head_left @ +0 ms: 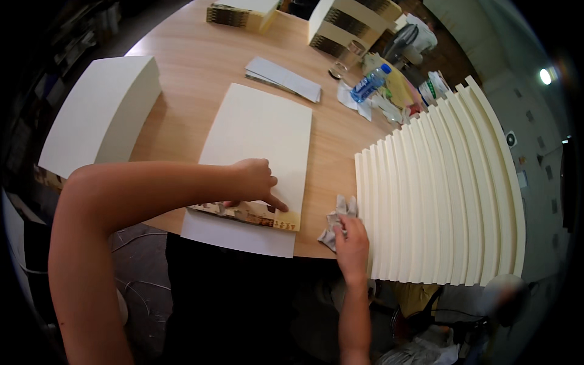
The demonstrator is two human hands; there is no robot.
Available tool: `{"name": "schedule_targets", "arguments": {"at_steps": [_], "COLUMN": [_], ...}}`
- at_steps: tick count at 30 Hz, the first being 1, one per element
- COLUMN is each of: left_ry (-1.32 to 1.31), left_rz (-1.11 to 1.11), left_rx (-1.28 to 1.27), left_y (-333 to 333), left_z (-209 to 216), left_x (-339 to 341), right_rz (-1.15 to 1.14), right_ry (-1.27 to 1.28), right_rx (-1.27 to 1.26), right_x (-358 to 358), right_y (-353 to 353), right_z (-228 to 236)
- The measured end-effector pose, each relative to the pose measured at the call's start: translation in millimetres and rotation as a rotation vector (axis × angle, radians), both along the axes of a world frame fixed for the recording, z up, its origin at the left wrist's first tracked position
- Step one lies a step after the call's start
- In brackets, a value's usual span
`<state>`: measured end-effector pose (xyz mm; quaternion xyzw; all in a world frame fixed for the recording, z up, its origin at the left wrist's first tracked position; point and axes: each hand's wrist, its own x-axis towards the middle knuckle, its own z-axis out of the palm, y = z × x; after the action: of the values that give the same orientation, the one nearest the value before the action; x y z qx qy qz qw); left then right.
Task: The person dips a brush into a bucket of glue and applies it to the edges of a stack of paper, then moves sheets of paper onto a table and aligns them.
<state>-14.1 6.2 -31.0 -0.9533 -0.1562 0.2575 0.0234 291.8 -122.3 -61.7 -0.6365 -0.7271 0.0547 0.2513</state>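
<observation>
A thick cream-coloured, book-like block (261,131) lies flat in front of me, with a dark printed pattern along its near edge. My left hand (252,181) reaches across it. Its index finger stretches down to the near right corner, and the thumb is near the printed edge. At the block's right, my right hand (353,243) has its fingers closed on a crumpled grey cloth (332,226) on the table. A white sheet (237,238) sticks out from under the block's near edge.
A large staggered stack of cream blocks (438,194) stands on the right, another cream stack (103,112) on the left. Folded white sheets (283,78) lie beyond the block. Farther back are a blue-capped bottle (370,84), a glass (348,59) and patterned stacks (347,27).
</observation>
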Motion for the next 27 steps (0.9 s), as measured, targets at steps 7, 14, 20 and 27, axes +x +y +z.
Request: {"name": "schedule_targets", "arguments": {"at_steps": [7,14,20,27], "left_ry": [-0.075,-0.070,-0.068,-0.039], "left_rz": [-0.043,-0.044,-0.066,-0.011], "left_rx": [-0.017,-0.061,0.032,-0.082], "left_y": [6.5,11.4,11.1,11.6], "left_z": [-3.8,-1.1,-8.7,1.7], "left_x": [4.0,4.4,11.2,-5.3], "right_rz": [0.022,0.700,0.806,0.749], "right_ry": [0.115,-0.346,-0.199,-0.384], "right_rx": [0.074,0.192,0.305,0.259], "right_x": [-0.2,-89.8,-248.1,-126.4], "right_y": [-8.9,5.0,16.8,11.4], "right_z": [-22.5,-20.6,-37.1,-34.9]}}
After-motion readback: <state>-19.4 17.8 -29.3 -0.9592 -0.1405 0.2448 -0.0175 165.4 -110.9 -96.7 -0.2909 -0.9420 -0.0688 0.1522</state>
